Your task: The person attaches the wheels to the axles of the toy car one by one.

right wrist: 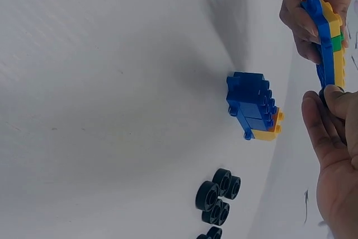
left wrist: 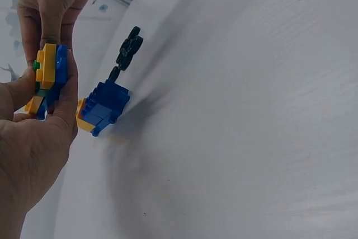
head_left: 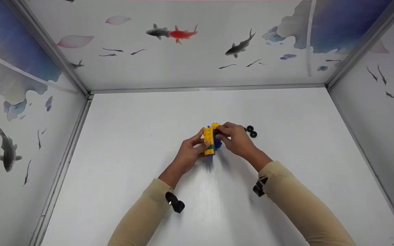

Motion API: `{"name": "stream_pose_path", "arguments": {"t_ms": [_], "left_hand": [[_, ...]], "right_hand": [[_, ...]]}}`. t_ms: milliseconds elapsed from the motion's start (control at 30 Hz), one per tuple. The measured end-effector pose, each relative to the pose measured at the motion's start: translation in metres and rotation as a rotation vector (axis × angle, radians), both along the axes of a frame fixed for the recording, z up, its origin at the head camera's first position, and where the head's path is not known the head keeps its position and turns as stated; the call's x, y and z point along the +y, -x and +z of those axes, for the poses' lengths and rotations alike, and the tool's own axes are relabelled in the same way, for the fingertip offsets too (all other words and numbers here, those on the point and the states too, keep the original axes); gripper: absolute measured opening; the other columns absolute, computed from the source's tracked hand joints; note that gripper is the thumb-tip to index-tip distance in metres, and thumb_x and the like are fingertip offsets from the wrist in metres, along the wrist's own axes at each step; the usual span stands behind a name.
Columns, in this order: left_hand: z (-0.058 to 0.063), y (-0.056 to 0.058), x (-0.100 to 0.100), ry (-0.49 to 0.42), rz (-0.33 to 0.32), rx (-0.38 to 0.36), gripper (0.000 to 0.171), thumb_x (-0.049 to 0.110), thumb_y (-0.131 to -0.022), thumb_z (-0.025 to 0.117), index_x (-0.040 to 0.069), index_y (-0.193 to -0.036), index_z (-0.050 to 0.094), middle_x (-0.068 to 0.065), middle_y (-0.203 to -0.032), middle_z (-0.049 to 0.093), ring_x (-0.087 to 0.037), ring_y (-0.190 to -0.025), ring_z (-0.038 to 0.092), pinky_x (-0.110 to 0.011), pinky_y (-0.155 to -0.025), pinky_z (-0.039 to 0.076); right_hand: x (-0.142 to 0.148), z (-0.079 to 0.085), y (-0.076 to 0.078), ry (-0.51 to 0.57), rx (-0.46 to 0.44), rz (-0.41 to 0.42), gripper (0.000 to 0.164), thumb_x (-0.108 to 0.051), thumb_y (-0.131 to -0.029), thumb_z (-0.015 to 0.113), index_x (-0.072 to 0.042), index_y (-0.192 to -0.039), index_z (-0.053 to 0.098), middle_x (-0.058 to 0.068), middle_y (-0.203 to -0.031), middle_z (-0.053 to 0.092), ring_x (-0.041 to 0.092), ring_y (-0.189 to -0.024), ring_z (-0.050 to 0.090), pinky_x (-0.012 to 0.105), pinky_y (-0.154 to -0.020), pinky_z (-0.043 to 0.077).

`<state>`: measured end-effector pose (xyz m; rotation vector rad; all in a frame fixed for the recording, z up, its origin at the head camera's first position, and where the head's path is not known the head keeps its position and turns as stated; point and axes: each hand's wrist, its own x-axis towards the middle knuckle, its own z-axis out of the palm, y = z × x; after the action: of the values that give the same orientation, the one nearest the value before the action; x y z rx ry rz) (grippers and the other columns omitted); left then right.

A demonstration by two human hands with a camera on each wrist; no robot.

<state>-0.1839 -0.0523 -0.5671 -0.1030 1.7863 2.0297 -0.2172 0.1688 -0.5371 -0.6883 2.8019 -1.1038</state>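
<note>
Head view: A person in beige sleeves (head_left: 142, 208) works with both hands on a toy brick build (head_left: 208, 138) held up over a white counter (head_left: 135, 136). The left hand (head_left: 191, 153) has its grip curled around the build, thumb on the yellow and green bricks, fingers on the far side; the studded yellow face is turned up toward the camera. At the build's other end, the right hand (head_left: 236, 138) pinches a small dark piece (right wrist: 323, 94) between thumb and fingers, against the blue base (right wrist: 326, 54), as the right wrist camera shows; the piece is mostly covered by the fingertips.

On the counter near the hands stands a second build (right wrist: 249, 103), of blue and yellow bricks, apart from the one held. Black wheels (right wrist: 208, 195) lie in a cluster just beyond it, to the person's right. Dark devices (head_left: 175, 202) sit at both cuffs. Around the counter rise white panels (head_left: 197, 68) printed with fish (head_left: 183, 34), petals (head_left: 76, 41) and blue-gray leaves.
</note>
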Motion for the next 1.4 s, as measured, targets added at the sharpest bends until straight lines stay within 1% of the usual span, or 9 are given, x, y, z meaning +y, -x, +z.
{"name": "stream_pose_path", "arguments": {"t_ms": [267,400,633,733,900,1000,1100,1267,1400], "left_hand": [[-0.001,0.000,-0.003,0.003,-0.010,0.011,0.076,0.017,-0.108,0.071,0.032,-0.172,0.033,-0.016,-0.148,0.060,-0.021,-0.123,0.072,-0.034,-0.105,0.064],[0.000,-0.001,-0.004,-0.006,-0.016,0.025,0.075,0.015,-0.109,0.070,0.029,-0.173,0.033,-0.017,-0.145,0.061,-0.022,-0.123,0.073,-0.035,-0.104,0.065],[0.000,-0.001,-0.003,-0.015,-0.012,0.036,0.074,0.014,-0.109,0.071,0.030,-0.172,0.035,-0.017,-0.146,0.061,-0.023,-0.125,0.073,-0.036,-0.105,0.065],[0.000,-0.001,-0.003,-0.005,-0.008,0.039,0.075,0.015,-0.109,0.071,0.031,-0.172,0.034,-0.017,-0.147,0.061,-0.023,-0.125,0.073,-0.035,-0.106,0.064],[-0.001,-0.003,-0.004,-0.002,0.000,0.030,0.074,0.017,-0.109,0.071,0.033,-0.173,0.037,-0.017,-0.147,0.060,-0.024,-0.124,0.074,-0.035,-0.105,0.065],[-0.001,-0.002,-0.004,-0.033,0.000,0.029,0.072,0.018,-0.110,0.069,0.033,-0.173,0.038,-0.019,-0.150,0.060,-0.026,-0.127,0.073,-0.039,-0.106,0.065],[-0.003,0.000,-0.005,-0.035,0.005,0.017,0.073,0.020,-0.110,0.070,0.036,-0.173,0.038,-0.020,-0.153,0.059,-0.028,-0.127,0.073,-0.044,-0.105,0.065],[-0.007,0.002,-0.011,0.033,0.027,0.002,0.078,0.020,-0.110,0.070,0.045,-0.174,0.032,-0.020,-0.156,0.058,-0.029,-0.122,0.074,-0.048,-0.099,0.068],[-0.007,0.002,-0.017,0.063,0.032,0.000,0.079,0.018,-0.110,0.069,0.051,-0.172,0.032,-0.020,-0.158,0.057,-0.030,-0.121,0.074,-0.046,-0.096,0.069]], "right_hand": [[-0.003,-0.002,0.000,0.004,0.096,0.054,0.035,-0.009,-0.107,0.072,0.004,-0.140,0.073,0.021,-0.119,0.076,0.030,-0.102,0.076,0.044,-0.087,0.068],[-0.004,-0.001,0.000,0.002,0.106,0.066,0.035,-0.008,-0.108,0.071,0.004,-0.140,0.073,0.021,-0.118,0.076,0.031,-0.101,0.076,0.045,-0.087,0.067],[-0.005,0.002,0.000,-0.024,0.137,0.084,0.033,-0.007,-0.108,0.071,0.004,-0.138,0.074,0.022,-0.119,0.075,0.034,-0.105,0.076,0.045,-0.091,0.067],[-0.006,0.002,0.000,-0.024,0.121,0.073,0.033,-0.008,-0.107,0.072,0.004,-0.138,0.074,0.021,-0.120,0.075,0.032,-0.106,0.076,0.044,-0.093,0.068],[-0.004,0.000,0.000,-0.004,0.052,0.064,0.036,-0.010,-0.107,0.074,0.001,-0.140,0.073,0.019,-0.125,0.074,0.031,-0.112,0.078,0.043,-0.099,0.067],[-0.001,0.001,0.001,0.027,0.023,0.060,0.039,-0.010,-0.106,0.074,-0.001,-0.144,0.072,0.019,-0.128,0.073,0.032,-0.116,0.078,0.045,-0.102,0.066],[0.006,0.001,0.004,0.031,0.024,0.057,0.041,-0.010,-0.106,0.075,-0.002,-0.146,0.071,0.020,-0.131,0.073,0.033,-0.114,0.079,0.048,-0.100,0.067],[0.030,-0.004,0.007,-0.070,0.068,0.037,0.038,-0.008,-0.106,0.075,-0.001,-0.143,0.072,0.023,-0.133,0.073,0.033,-0.108,0.080,0.048,-0.093,0.069],[0.055,-0.014,0.008,-0.194,0.088,-0.017,0.039,-0.009,-0.105,0.076,0.001,-0.142,0.071,0.022,-0.133,0.071,0.033,-0.111,0.075,0.049,-0.094,0.067]]}}
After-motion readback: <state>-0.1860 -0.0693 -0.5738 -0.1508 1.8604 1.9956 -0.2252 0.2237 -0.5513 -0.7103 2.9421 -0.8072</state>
